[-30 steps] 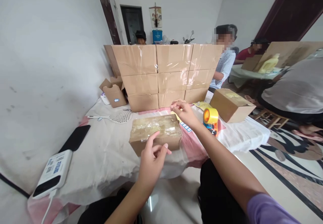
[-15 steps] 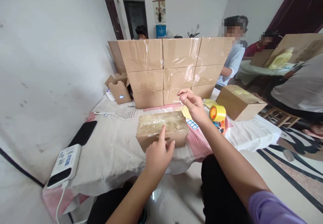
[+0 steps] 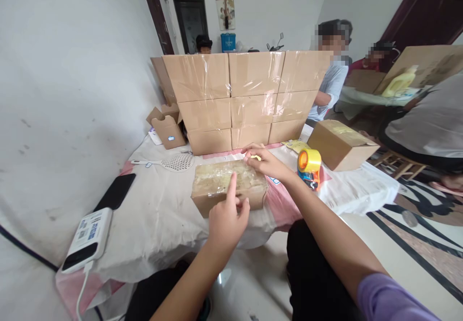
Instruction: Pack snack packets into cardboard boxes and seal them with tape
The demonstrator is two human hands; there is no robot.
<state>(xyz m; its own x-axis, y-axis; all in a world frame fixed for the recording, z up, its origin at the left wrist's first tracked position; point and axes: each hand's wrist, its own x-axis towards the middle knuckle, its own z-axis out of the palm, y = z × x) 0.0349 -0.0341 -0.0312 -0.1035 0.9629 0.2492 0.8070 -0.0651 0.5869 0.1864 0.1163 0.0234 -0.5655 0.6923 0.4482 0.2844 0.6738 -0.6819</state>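
Note:
A small cardboard box (image 3: 213, 188), its top covered in clear tape, lies on the cloth-covered table (image 3: 152, 215) in front of me. My left hand (image 3: 227, 219) hovers at its near edge with the index finger stretched onto the top and the other fingers curled. My right hand (image 3: 263, 160) rests at the box's far right corner, fingers pinched on something small that I cannot make out. A tape dispenser with a yellow roll (image 3: 308, 166) stands just right of that hand.
A wall of taped cartons (image 3: 242, 99) stands at the back of the table, with a small open box (image 3: 168, 130) at its left. A mesh swatter (image 3: 170, 161), a black phone (image 3: 115, 191) and a white device (image 3: 87, 239) lie left. Another carton (image 3: 340, 143) sits right. Other people sit beyond.
My right hand dropped from above the box down to its far right corner. My left index finger moved forward onto the box top.

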